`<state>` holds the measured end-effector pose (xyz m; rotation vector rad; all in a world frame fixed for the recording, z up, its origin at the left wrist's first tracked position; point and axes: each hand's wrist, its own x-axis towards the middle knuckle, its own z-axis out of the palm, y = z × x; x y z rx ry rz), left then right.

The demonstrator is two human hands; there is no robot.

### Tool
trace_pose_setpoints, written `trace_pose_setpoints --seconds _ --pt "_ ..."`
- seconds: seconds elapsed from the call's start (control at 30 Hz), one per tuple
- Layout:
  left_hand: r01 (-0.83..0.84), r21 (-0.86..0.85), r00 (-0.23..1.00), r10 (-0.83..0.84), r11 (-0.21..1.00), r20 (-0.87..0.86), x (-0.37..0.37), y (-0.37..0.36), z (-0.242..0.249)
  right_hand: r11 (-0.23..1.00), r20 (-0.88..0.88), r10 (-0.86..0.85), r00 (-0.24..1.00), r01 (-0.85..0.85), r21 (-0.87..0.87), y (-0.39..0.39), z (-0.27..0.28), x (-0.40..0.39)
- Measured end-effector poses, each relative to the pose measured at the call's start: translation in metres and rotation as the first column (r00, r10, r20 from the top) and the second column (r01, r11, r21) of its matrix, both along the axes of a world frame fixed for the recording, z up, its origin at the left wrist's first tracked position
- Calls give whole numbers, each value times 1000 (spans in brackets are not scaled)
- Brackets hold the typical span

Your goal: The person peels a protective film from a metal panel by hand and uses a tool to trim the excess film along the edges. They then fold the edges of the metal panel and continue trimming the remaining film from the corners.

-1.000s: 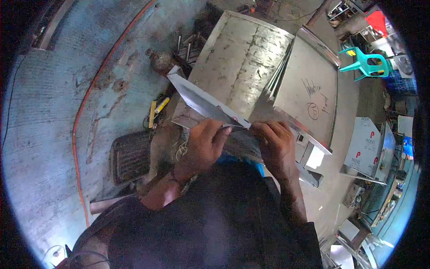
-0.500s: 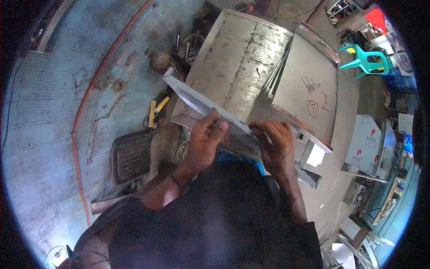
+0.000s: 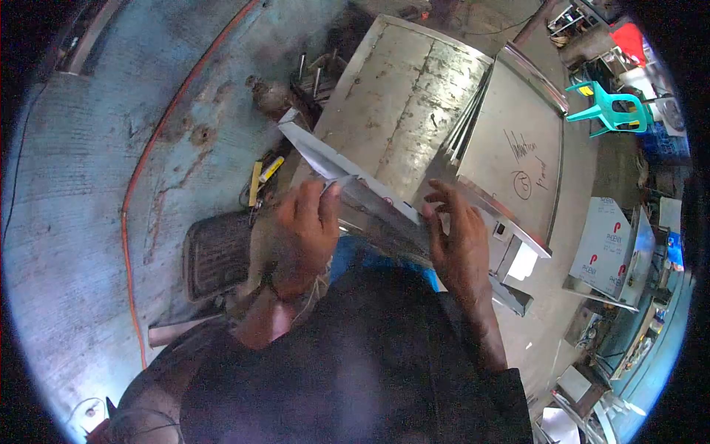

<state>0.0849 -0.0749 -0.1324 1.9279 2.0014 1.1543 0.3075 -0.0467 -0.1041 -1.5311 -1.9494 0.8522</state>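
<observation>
A long folded sheet-metal piece [image 3: 373, 194] slants in front of me, its white-coated edge running from upper left to lower right. My left hand [image 3: 307, 226] is closed at its near side, thumb and fingers pinching a thin strip of protective film [image 3: 342, 181] that lifts off the metal. At the right end of the piece, my right hand [image 3: 460, 237] has its fingers apart, with the thumb tip close by the edge and nothing gripped.
Beyond lies a worn metal-topped table [image 3: 392, 89], with a marked steel panel [image 3: 510, 140] at its right. A black chair seat [image 3: 217, 255] and a yellow marker [image 3: 272, 169] are at left. A green plastic chair [image 3: 610, 107] and film-covered sheets [image 3: 600, 240] stand at right.
My left hand has moved left and back, drawing the film away from the metal. My right hand's fingers have come off the edge and spread.
</observation>
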Motion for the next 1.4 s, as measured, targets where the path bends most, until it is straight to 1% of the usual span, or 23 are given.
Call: trace_pose_setpoints --seconds 0.07,0.13,0.2,0.23,0.27,0.3,0.37,0.4,0.5,0.6,0.63,0.67,0.73,0.8,0.83,0.9,0.93,1.0,1.1,1.23,1.3,1.33,1.4 --pt "17 23 1000 -17 1000 -15 1 -2 2 995 210 73 975 -86 52 1 -1 1" --pt "37 49 999 -36 998 -30 3 -4 8 993 252 87 964 -105 58 1 -2 0" --pt "18 -50 1000 -19 999 -19 6 -8 14 991 293 97 951 -121 64 1 -3 -1" --pt "14 -50 1000 -16 999 -21 6 -6 11 989 315 112 942 -137 58 1 -3 -1" --pt "36 18 999 -35 999 -34 6 -2 6 987 337 125 933 -151 53 1 -3 -1" --pt "59 84 997 -55 995 -49 7 -1 3 987 336 128 933 -154 53 1 -1 -1" --pt "35 42 998 -33 998 -49 8 -1 9 985 332 170 928 -168 -37 1 7 -2" --pt "14 -1 999 -14 1000 -48 9 -1 11 985 331 172 928 -170 -37 1 7 -3" --pt "4 20 997 -2 1000 -78 9 0 8 981 366 192 911 -187 -49 1 6 -4" --pt "-51 -33 998 50 998 -32 7 2 8 977 364 205 909 -209 -29 0 4 -2" --pt "-53 -32 998 52 998 -33 6 2 7 976 332 195 923 -215 24 0 2 -3" --pt "-92 13 996 92 996 -17 4 1 4 973 301 185 936 -217 76 0 1 -3" --pt "-128 58 992 128 990 1 3 0 4 973 294 180 939 -215 90 1 0 -2" --pt "-32 105 981 52 994 -185 2 -3 10 971 286 181 941 -218 102 2 1 -2" --pt "-37 105 981 56 994 -187 3 -3 13 975 328 184 927 -214 58 2 3 -2" --pt "88 143 930 -29 986 -368 7 -3 16 978 368 189 910 -208 15 4 6 -2" --pt "87 143 929 -28 986 -368 8 -3 16 979 362 183 914 -203 19 4 6 -2" --pt "90 95 980 -71 991 -187 10 0 16 980 355 176 918 -198 25 6 6 -1" --pt "48 10 974 -44 999 -220 9 -1 14 979 364 184 913 -204 18 6 6 -1" --pt "139 94 962 -112 986 -249 12 7 21 978 334 190 923 -208 18 7 6 0" --pt "94 67 927 -63 993 -370 14 8 23 978 320 189 929 -206 21 7 4 1" --pt "95 68 927 -63 993 -370 14 8 23 979 315 184 931 -203 28 7 4 1" --pt "56 -3 970 -56 998 -236 13 10 24 979 309 181 934 -201 35 7 4 1"
